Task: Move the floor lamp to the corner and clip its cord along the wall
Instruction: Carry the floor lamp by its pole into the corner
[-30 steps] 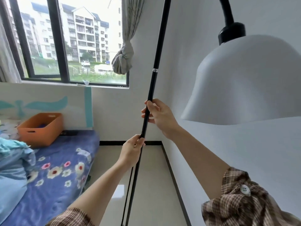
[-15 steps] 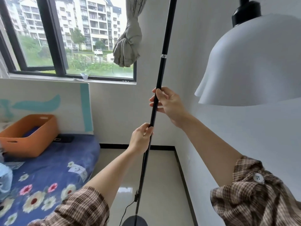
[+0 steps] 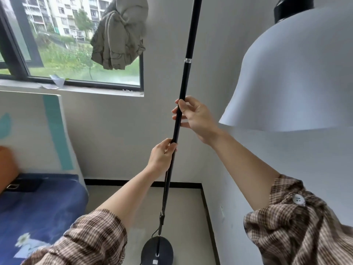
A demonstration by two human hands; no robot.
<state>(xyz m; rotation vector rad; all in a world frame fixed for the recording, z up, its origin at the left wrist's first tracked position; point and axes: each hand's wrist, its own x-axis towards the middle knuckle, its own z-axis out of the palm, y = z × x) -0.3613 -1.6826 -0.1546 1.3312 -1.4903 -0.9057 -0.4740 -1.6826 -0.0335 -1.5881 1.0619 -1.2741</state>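
Note:
The floor lamp's black pole (image 3: 186, 60) runs up the middle of the view, leaning slightly right. My right hand (image 3: 194, 117) grips the pole at mid height. Just below it, my left hand (image 3: 162, 155) is closed around the same pole. The round black base (image 3: 157, 251) shows at the bottom, near the floor. A thin black cord (image 3: 163, 205) runs down beside the pole to the base. The big white shade (image 3: 292, 73) hangs at the right, close to my head.
The room corner with black skirting (image 3: 183, 184) lies just behind the pole. A bed with a blue flowered cover (image 3: 38, 207) fills the lower left. A knotted curtain (image 3: 120, 33) hangs before the window (image 3: 66, 54). The right wall (image 3: 248, 178) is near.
The view has dropped and closed in on the corner, so the lamp's base now shows fully. Both hands keep their hold on the pole. The orange box has slid almost out at the left.

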